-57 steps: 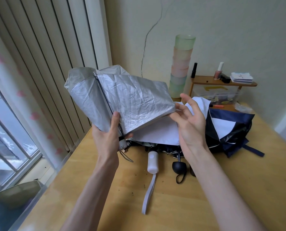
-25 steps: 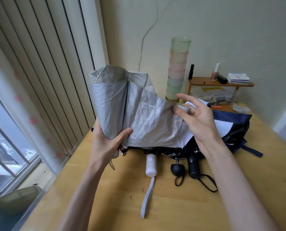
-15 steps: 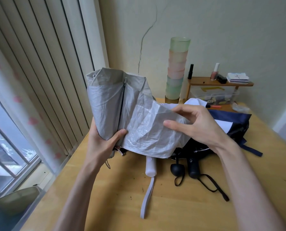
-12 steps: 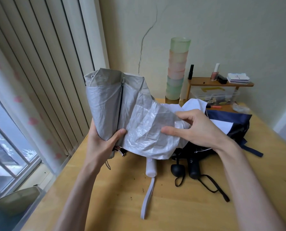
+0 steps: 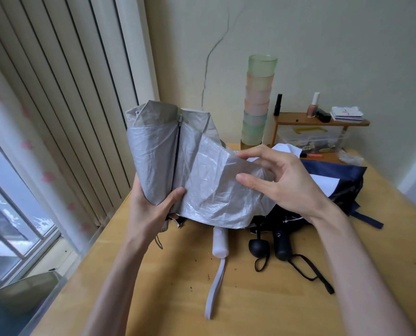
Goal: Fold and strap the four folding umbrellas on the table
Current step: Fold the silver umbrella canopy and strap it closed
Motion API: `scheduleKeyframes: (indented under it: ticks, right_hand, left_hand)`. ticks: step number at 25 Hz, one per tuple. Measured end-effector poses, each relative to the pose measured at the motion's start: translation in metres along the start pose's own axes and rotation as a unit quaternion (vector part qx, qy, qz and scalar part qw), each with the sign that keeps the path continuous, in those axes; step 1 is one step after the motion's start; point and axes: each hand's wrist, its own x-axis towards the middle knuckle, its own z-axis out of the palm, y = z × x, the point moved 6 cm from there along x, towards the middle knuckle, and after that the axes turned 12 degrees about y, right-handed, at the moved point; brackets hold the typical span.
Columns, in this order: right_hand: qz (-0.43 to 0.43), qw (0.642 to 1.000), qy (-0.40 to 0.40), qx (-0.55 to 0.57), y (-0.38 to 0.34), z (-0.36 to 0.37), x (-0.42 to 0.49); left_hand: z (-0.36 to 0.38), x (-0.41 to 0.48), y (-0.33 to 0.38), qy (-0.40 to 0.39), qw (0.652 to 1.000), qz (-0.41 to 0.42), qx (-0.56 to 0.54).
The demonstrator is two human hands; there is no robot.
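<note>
The left hand point(image 5: 151, 214) grips the lower end of the silver umbrella point(image 5: 153, 161), holding it upright above the bench point(image 5: 250, 299). The right hand point(image 5: 287, 183) pinches a loose fold of its canopy between thumb and fingers point(image 5: 255, 155). Three more umbrellas point(image 5: 342, 180) lie heaped on the bench just behind, their white handle point(image 5: 220, 242) and two black handles point(image 5: 283, 246) pointing toward the person.

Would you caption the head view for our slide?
Left hand holds the silver umbrella; right hand pinches its loose canopy fold.
</note>
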Motion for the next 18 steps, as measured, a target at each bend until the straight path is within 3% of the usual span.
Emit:
scheduleKeyframes:
  ticks: [5, 10, 12, 18]
  right_hand:
    - [0.053, 0.993, -0.044, -0.098, 0.005, 0.000, -0.002]
    - [0.053, 0.980, 0.041, -0.185, 0.008, -0.025, 0.000]
    - [0.062, 0.985, 0.067, -0.145, 0.009, -0.027, 0.001]
    - [0.130, 0.991, 0.038, -0.002, 0.019, -0.018, -0.001]
  left_hand:
    - [-0.003, 0.004, -0.002, 0.012, 1.000, 0.006, -0.003]
    - [-0.013, 0.012, -0.008, 0.053, 0.999, -0.004, 0.004]
    - [-0.012, 0.011, -0.006, 0.066, 0.998, -0.008, 0.003]
    - [-0.016, 0.012, -0.010, 0.076, 0.996, -0.036, 0.008]
